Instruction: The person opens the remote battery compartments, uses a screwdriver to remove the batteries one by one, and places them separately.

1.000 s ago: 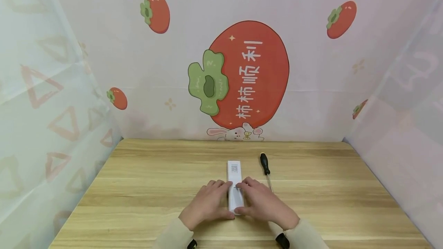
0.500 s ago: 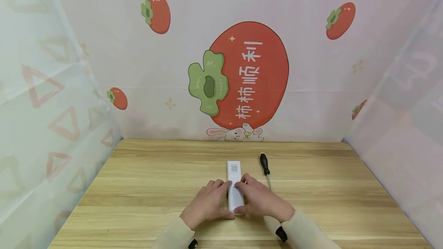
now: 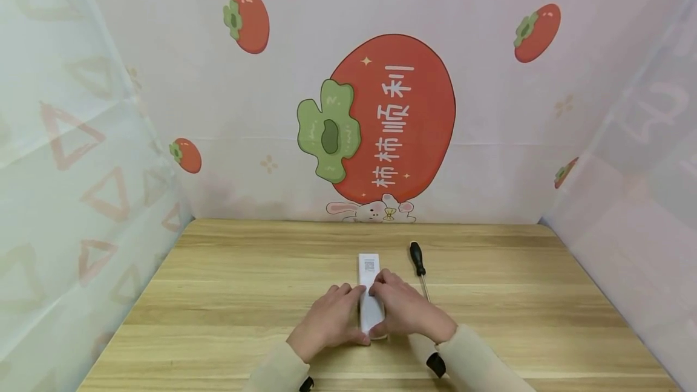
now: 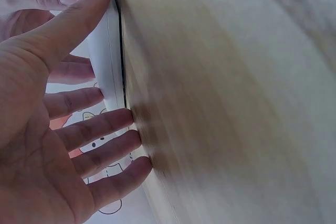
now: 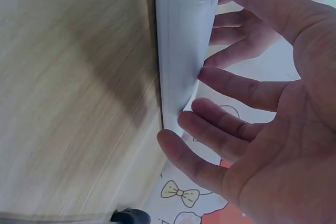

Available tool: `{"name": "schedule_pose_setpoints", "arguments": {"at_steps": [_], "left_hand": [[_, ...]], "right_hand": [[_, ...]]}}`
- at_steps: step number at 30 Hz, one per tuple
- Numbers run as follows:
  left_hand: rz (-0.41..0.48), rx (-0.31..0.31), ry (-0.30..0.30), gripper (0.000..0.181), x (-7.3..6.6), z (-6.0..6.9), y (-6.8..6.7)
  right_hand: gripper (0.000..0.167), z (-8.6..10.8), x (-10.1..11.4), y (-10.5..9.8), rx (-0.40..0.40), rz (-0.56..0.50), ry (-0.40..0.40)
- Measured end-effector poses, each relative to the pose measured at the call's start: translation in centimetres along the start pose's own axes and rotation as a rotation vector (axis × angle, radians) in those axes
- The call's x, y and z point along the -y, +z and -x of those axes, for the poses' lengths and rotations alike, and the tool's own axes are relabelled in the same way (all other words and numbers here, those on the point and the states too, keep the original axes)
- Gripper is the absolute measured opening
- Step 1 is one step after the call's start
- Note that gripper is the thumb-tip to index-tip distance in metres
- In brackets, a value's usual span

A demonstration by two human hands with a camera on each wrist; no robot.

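Observation:
A long, narrow white case (image 3: 372, 314) with a printed square code at its far end lies lengthwise on the table. My left hand (image 3: 329, 320) touches its left side, thumb at the near end. In the left wrist view, the fingers of that hand (image 4: 63, 124) are spread and nearly straight against the case (image 4: 106, 51) and tabletop. From the right, my right hand (image 3: 411, 310) presses it, index finger near its middle and thumb at the near end. The right wrist view shows this hand (image 5: 273, 124) with loosely extended fingers along the case (image 5: 182, 51).
A screwdriver (image 3: 416, 259) with a black handle lies right of the case, its shaft pointing toward my right hand. Behind the wooden table (image 3: 261, 259) hangs a printed cloth backdrop (image 3: 479, 138), with cloth walls at both sides.
A dark slit and raised curved edge seen across the middle of the case a second ago no longer show. My right hand and sleeve have shifted slightly leftward; my left hand has barely moved.

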State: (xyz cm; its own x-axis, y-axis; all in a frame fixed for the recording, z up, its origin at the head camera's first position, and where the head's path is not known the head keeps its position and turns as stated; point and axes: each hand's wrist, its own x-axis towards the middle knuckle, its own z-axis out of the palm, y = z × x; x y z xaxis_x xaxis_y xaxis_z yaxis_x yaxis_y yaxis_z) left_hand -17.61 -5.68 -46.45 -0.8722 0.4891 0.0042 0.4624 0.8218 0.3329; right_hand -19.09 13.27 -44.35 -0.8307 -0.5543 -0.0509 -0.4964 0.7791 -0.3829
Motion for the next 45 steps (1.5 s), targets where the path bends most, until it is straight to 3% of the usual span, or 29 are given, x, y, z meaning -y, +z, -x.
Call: {"name": "schedule_pose_setpoints", "arguments": {"at_steps": [30,45], "left_hand": [[0.012,-0.032,-0.012,0.096,-0.3,0.1,-0.1],[0.018,-0.034,-0.019,0.095,-0.2,-0.1,0.0]], "right_hand": [[0.067,-0.2,0.4,0.5,-0.007,0.053,-0.004],[0.072,0.9,0.2,0.8,-0.09,-0.061,0.045]]}}
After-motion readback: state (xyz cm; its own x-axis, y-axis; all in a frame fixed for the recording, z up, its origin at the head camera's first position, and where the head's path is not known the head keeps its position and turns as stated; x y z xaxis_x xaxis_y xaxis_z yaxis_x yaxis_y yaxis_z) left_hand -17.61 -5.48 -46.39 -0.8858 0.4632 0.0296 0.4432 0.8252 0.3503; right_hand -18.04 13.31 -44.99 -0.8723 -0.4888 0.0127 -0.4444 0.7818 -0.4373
